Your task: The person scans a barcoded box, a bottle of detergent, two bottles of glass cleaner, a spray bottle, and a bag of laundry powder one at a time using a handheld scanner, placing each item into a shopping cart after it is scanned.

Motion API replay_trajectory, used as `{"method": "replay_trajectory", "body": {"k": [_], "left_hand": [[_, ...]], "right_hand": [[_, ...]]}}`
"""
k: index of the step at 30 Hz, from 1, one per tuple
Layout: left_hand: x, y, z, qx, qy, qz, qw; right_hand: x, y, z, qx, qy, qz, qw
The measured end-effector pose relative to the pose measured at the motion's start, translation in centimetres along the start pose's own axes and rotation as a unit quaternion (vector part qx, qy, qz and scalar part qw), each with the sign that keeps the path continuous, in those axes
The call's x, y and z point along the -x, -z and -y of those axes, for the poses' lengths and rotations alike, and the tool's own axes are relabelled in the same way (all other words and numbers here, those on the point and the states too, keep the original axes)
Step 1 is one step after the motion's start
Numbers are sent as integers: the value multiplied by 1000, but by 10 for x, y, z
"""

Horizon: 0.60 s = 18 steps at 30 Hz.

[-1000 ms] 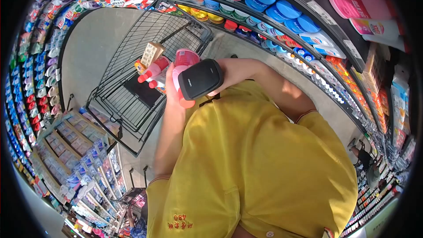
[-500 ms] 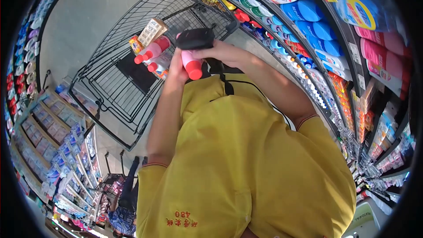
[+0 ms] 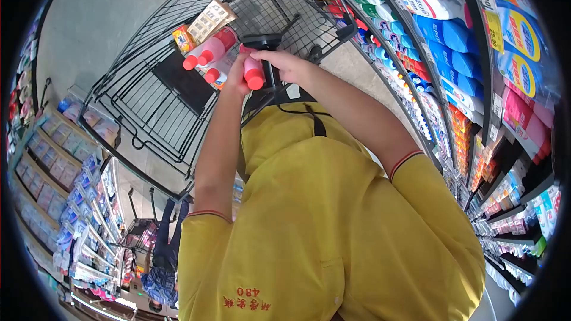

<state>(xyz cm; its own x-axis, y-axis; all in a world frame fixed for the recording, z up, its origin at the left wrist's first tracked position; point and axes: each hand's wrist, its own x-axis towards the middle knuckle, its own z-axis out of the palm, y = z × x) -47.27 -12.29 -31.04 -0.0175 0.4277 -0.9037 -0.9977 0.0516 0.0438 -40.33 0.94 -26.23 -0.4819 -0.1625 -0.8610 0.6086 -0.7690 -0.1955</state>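
Observation:
My left hand [image 3: 238, 75] is closed around a pink bottle [image 3: 250, 66] with a red cap, which points toward my body. My right hand [image 3: 286, 65] reaches in from the right, its fingers closed on the bottle's far end. Just beyond my hands is a black flat-topped object [image 3: 262, 41] with a stem below it; I cannot make out what it is. Left of my hands, the shopping cart [image 3: 135, 137] holds pink bottles [image 3: 214, 46] with red caps, a beige patterned pack [image 3: 210, 19] and an orange pack [image 3: 183, 38].
Shelves of blue bottles [image 3: 446, 32], white bottles [image 3: 416, 1] and pink packs [image 3: 523, 116] run along my right. More stocked shelving [image 3: 47, 160] stands at the left. Behind me at lower left are another person [image 3: 160, 279] and a cart [image 3: 138, 235].
The hands and bottle have moved slightly up in the view. The black object now appears thinner, with its stem showing. The camera view has shifted, bringing the right shelves closer.

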Motion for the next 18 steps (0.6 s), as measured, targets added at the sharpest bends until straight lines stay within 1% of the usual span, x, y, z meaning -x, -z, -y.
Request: {"method": "replay_trajectory", "body": {"k": [5,7,8,10,13,18], "left_hand": [[-15,18,3,22,2,-14,1000],[-32,35,10,50,44,-42,997],[-38,37,12,51,47,-43,997],[-51,41,16,134,29,-26,990],[-52,46,14,118,26,-48,992],[-55,67,7,93,34,-48,994]], "right_hand": [[-39,4,-18,-9,-23,-46,999],[-50,5,-23,-10,-15,-64,998],[-53,4,-23,-11,-17,-66,998],[-59,2,-24,-12,-44,-102,994],[-73,2,-31,-8,-49,-115,992],[-88,1,-38,-1,-48,-109,993]]}}
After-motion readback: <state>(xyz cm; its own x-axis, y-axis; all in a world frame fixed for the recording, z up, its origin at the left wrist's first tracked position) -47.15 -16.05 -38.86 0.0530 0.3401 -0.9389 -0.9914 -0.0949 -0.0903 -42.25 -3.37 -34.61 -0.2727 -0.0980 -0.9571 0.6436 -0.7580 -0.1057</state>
